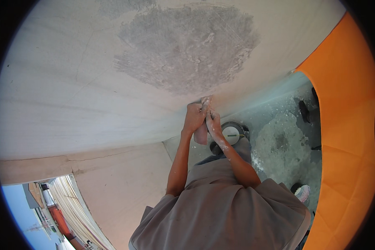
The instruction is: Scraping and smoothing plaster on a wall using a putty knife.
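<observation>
My left hand (193, 120) and my right hand (213, 123) are close together in front of a pale wall (146, 108), just below a rough grey patch (187, 50). Both have curled fingers. A thin pinkish sheet (201, 136) hangs down between my wrists, its upper part covered by my left hand. Above the fingers juts a small white-smeared piece (207, 99), close to the wall; whether it belongs to the sheet, I cannot tell. White powder or paste marks my right hand and forearm.
Beyond my right wrist stands a dark-rimmed bucket (231, 134) with white contents and a yellow-green stick across it. An orange sheet (349, 125) hangs at the right. White spots mark the grey floor (279, 137). Dark shoes (304, 111) and a white-smeared container (302, 192) show beside it.
</observation>
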`<state>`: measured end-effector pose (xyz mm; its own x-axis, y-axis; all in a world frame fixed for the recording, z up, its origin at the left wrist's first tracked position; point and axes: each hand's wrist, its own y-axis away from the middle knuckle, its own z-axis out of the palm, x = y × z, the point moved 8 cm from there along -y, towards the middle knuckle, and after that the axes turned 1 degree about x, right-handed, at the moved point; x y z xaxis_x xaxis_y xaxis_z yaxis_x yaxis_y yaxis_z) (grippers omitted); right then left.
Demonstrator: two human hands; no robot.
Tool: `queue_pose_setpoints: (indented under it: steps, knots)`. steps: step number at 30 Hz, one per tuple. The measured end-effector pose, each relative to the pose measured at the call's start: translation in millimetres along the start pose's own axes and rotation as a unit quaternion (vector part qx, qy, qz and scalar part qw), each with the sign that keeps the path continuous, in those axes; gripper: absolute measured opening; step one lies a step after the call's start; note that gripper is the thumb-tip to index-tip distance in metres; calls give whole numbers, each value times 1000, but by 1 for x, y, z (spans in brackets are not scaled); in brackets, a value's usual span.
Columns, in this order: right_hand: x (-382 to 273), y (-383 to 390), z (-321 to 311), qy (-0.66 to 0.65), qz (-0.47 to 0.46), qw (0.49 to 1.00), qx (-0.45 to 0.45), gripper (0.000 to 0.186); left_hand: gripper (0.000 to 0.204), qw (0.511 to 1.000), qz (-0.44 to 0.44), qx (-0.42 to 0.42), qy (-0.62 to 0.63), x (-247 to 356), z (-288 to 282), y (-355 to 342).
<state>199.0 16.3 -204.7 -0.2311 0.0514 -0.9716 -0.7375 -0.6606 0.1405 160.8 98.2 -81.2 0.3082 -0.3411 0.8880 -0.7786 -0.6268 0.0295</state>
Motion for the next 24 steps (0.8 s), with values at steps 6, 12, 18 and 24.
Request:
queue_pose_setpoints:
  steps: [6,12,18,24]
  knots:
    - [-8,8,5,-152,51,987,-6,41,47,999,-41,15,-28,12,0,4]
    - [-19,16,14,-213,86,973,-4,41,52,995,13,34,-93,3,-3,2]
    - [-18,7,-12,33,24,999,11,43,55,998,37,57,-4,4,4,5]
    - [-71,14,-32,261,-90,952,130,48,54,985,14,52,162,-18,23,6]
